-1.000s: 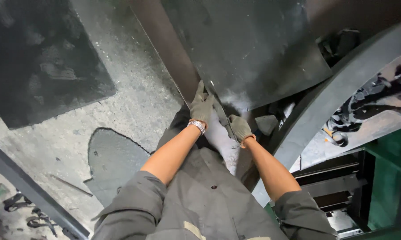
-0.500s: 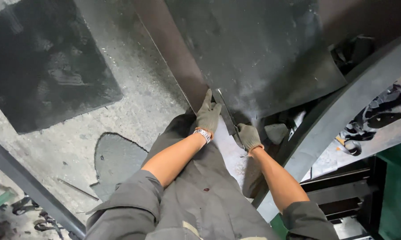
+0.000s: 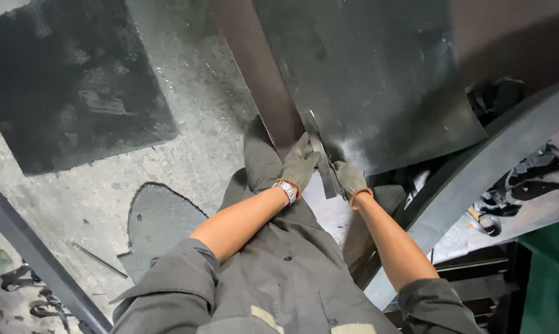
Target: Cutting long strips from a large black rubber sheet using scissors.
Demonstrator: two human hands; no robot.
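I am looking down at my own two gloved hands working at the near corner of a large dark grey sheet of metal, which is lying flat and filling the view from about twelve to two o'clock. My left hand, wearing a grey knit glove and a silver wristwatch, is curling around a narrow, long grey metal strip that is running along the sheet's near left edge; the fingers are closed on it, thumb side up. My right hand, in a matching glove, is gripping the same strip just beside the left, at about four o'clock from it, with the fingers wrapped shut so that I cannot see the palm. The strip is sitting right at the sheet's corner, touching its edge, and I judge it is only partly separated or aligned there; whether it is a trimmed offcut or a tool, I cannot tell. The far end of the strip is reaching up along the edge beside a brownish upright panel. At nine o'clock a dark rubber-like floor mat is lying on the grey speckled concrete floor. As I judge it, the handling at the corner is underway, and most of the sheet is looking unworked.
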